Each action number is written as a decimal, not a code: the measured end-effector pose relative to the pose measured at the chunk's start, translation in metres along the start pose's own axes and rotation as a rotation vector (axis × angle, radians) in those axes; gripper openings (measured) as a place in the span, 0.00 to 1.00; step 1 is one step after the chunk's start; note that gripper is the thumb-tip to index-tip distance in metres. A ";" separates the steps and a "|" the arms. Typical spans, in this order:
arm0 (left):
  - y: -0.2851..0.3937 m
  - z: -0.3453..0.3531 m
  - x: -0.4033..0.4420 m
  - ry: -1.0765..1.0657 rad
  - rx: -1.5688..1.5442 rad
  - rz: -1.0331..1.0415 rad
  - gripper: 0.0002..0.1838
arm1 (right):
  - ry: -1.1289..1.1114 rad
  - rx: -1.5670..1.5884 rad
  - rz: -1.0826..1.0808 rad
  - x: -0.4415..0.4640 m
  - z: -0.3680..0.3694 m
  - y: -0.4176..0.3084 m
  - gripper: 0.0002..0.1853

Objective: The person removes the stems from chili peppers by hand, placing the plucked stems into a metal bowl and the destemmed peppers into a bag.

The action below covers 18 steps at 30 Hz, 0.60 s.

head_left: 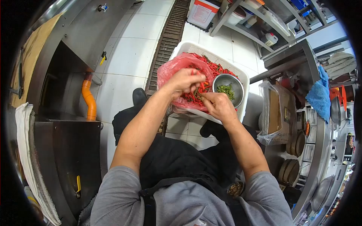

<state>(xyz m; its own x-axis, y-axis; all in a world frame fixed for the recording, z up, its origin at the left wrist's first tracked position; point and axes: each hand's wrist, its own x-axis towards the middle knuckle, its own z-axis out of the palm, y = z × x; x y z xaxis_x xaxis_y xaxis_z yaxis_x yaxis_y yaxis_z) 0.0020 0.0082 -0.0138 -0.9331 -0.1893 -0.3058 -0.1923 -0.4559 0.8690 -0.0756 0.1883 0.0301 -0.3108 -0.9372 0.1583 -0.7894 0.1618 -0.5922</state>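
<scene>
My left hand (184, 82) is closed in a pinch above a pink plastic bag (167, 71), with a bit of red chili pepper (203, 77) showing at its fingertips. Close by on the right, my right hand (220, 107) is pinched too, low over the chilies; what its fingers hold is hidden. The bag lies open and holds red chilies (203, 89). It rests in a white perforated basket (244, 77) where more loose red chilies (215, 68) lie. A steel bowl (238, 98) stands in the basket beside my right hand, with small green stems (226, 90) inside.
A floor drain grate (170, 37) runs behind the basket. Steel shelving (249, 32) stands at the upper right, near a white tub (203, 15). To the left are a steel counter (81, 30) and an orange pipe (88, 100). A plastic-wrapped box (279, 111) is at the right.
</scene>
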 end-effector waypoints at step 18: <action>0.027 -0.029 -0.017 0.071 -0.422 0.244 0.05 | 0.214 -0.542 0.190 -0.008 -0.040 0.071 0.11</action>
<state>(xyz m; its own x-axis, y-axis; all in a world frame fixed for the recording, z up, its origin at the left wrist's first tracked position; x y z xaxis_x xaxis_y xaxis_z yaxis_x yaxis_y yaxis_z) 0.0220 -0.0261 0.0033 -0.9098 -0.3864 -0.1512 0.1829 -0.7005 0.6898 -0.1503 0.2199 0.0180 -0.5279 -0.8025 0.2781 -0.8491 0.5069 -0.1487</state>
